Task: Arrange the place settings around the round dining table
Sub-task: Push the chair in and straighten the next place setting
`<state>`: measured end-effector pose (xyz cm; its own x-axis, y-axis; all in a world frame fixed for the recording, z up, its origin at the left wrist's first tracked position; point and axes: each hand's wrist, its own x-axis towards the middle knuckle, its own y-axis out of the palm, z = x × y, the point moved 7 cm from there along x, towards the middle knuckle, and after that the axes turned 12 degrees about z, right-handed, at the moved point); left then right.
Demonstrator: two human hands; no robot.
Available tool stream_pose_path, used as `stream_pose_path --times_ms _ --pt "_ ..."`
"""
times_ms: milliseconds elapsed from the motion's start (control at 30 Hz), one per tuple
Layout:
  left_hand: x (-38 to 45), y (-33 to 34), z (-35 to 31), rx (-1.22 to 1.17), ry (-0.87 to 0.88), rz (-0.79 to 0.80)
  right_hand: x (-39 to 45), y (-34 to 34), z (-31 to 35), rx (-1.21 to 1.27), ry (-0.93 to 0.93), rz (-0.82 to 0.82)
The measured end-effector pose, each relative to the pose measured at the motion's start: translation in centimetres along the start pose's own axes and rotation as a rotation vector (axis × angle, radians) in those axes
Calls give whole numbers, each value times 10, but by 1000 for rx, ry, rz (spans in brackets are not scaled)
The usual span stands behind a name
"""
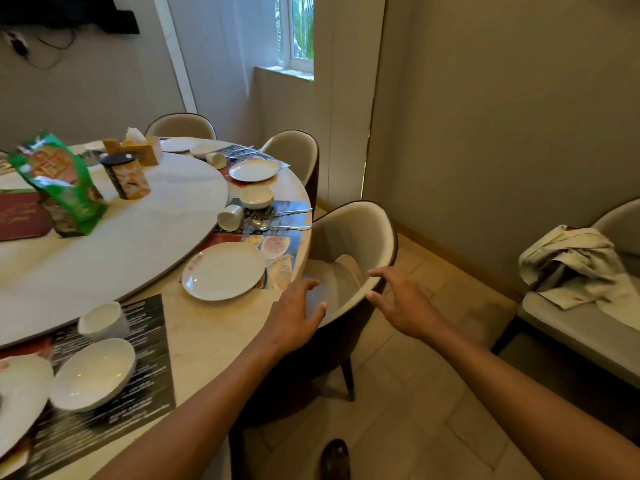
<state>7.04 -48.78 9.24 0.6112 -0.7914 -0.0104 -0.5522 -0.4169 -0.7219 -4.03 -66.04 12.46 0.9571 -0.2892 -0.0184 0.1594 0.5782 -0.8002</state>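
Both hands reach toward the chair point(360, 237) pulled up at the round surface point(207, 327). Left hand point(298, 313) open, fingers spread over the seat; right hand point(398, 303) open too, fingertips at the chair's rim, maybe touching. Plate point(223, 271) sits on a mat nr the edge, bowl point(93, 374) and cup point(104, 320) closer in.
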Motion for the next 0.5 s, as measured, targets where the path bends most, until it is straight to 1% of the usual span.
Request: stream_pose_path --times_ms 100,300,500 --pt "42 8 10 -48 -29 -19 44 -3 -22 -16 -27 63" --pt "129 8 21 -107 -84 -75 139 -33 -51 -34 -84 150" --pt "203 1 30 -90 -151 -99 221 -55 -89 -28 -111 193"
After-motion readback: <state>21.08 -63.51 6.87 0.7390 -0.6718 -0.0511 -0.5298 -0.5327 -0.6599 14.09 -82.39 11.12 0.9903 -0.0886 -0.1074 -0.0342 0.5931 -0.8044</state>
